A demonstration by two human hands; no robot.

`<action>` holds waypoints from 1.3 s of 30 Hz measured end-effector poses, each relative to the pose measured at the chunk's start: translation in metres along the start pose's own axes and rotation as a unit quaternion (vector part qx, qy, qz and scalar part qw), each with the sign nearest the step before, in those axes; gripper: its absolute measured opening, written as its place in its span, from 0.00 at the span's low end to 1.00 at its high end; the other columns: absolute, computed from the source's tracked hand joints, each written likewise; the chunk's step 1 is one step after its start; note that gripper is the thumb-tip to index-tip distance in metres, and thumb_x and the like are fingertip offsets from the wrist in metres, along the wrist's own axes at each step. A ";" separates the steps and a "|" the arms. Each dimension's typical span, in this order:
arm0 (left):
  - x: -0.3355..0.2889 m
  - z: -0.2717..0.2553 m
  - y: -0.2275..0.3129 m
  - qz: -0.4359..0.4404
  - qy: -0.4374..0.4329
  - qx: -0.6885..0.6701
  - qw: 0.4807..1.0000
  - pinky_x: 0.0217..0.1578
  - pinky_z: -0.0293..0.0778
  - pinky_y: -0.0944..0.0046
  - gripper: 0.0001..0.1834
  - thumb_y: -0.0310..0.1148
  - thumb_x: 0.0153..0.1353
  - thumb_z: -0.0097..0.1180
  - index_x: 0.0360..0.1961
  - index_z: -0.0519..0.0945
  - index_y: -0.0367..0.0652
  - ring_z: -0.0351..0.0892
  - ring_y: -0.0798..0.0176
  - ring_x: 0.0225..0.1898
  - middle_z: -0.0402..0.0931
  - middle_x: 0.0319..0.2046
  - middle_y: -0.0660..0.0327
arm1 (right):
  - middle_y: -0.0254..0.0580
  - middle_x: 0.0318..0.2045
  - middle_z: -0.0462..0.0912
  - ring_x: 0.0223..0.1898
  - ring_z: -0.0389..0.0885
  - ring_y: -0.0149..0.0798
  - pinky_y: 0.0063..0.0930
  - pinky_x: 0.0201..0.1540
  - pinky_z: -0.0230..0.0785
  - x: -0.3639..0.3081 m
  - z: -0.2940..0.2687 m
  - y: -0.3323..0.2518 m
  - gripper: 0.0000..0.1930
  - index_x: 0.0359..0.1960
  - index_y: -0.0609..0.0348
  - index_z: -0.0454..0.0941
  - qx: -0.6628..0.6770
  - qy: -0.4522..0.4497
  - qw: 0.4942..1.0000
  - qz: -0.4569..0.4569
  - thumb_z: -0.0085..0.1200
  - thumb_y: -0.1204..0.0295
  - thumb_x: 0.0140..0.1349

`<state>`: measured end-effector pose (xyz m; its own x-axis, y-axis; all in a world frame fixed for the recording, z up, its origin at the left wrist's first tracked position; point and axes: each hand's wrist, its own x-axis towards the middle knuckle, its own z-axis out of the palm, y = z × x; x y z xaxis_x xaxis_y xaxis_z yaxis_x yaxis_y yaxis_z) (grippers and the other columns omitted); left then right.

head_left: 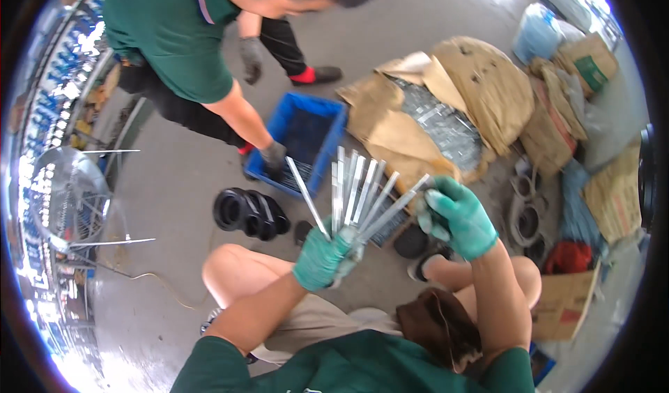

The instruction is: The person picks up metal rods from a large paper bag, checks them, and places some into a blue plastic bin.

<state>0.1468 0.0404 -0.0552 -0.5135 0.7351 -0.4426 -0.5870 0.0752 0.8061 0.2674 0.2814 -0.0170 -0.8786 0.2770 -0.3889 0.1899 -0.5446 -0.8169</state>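
Observation:
Several flat, shiny metal strips (357, 191) fan upward from my left hand (325, 259), which wears a green glove and is closed around their lower ends. One strip (304, 192) leans left, apart from the others. My right hand (456, 215), also green-gloved, is at the right side of the fan. Its fingers are curled at the upper end of the rightmost strip (398, 205) and appear to pinch it, though the fingertips are partly blurred.
A co-worker's gloved hand (274, 157) reaches into a blue crate (336, 125). Brown sacking (481, 79) surrounds a pile of metal pieces (442, 125) at the right. Black rings (249, 212) lie on the floor. A fan (73, 194) stands left, a cardboard box (561, 302) right.

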 end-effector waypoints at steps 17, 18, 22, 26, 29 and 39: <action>-0.008 0.013 0.000 -0.015 -0.113 -0.022 0.993 0.11 0.58 0.71 0.20 0.46 0.64 0.62 0.47 0.71 0.47 0.66 0.71 0.12 0.71 0.19 0.62 | 0.35 0.34 0.82 0.29 0.79 0.25 0.13 0.24 0.66 0.010 0.005 -0.002 0.12 0.48 0.61 0.78 0.045 -0.013 0.997 -0.059 0.56 0.70 0.67; -0.007 0.011 0.000 -0.015 -0.125 -0.016 0.992 0.11 0.58 0.71 0.19 0.45 0.64 0.62 0.48 0.71 0.47 0.66 0.71 0.13 0.71 0.19 0.63 | 0.34 0.34 0.81 0.28 0.78 0.25 0.13 0.24 0.66 0.012 0.007 -0.004 0.12 0.49 0.61 0.77 0.048 -0.017 0.997 -0.067 0.56 0.70 0.68; -0.008 0.006 -0.009 -0.013 -0.103 -0.065 0.992 0.13 0.60 0.69 0.18 0.44 0.63 0.63 0.48 0.72 0.48 0.67 0.68 0.13 0.71 0.20 0.63 | 0.31 0.32 0.77 0.29 0.74 0.23 0.16 0.28 0.65 0.009 0.021 -0.013 0.14 0.50 0.62 0.75 0.010 -0.035 0.997 -0.074 0.53 0.66 0.69; -0.005 0.003 -0.011 -0.040 -0.119 -0.014 0.992 0.17 0.66 0.68 0.19 0.45 0.63 0.63 0.47 0.72 0.47 0.67 0.71 0.12 0.72 0.19 0.63 | 0.29 0.32 0.75 0.29 0.72 0.22 0.16 0.29 0.63 0.008 0.009 -0.026 0.15 0.49 0.61 0.76 -0.029 -0.120 0.991 -0.053 0.56 0.63 0.68; -0.006 0.010 -0.008 -0.057 -0.113 0.014 0.992 0.20 0.72 0.66 0.20 0.47 0.64 0.61 0.45 0.71 0.45 0.67 0.71 0.12 0.72 0.18 0.63 | 0.28 0.31 0.76 0.28 0.71 0.21 0.13 0.24 0.60 0.005 0.003 -0.026 0.14 0.50 0.59 0.77 0.014 -0.114 0.993 -0.016 0.56 0.64 0.68; -0.006 0.008 -0.005 -0.087 -0.114 0.037 0.989 0.17 0.67 0.73 0.18 0.46 0.62 0.64 0.41 0.72 0.46 0.76 0.70 0.20 0.76 0.22 0.62 | 0.30 0.32 0.81 0.26 0.73 0.20 0.15 0.25 0.65 0.000 -0.003 -0.034 0.15 0.50 0.60 0.80 -0.149 -0.110 0.982 -0.019 0.59 0.65 0.66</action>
<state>0.1582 0.0410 -0.0529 -0.2499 0.8386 -0.4840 -0.6031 0.2563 0.7554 0.2626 0.3022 0.0093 -0.9549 0.0961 -0.2808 0.2463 -0.2714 -0.9304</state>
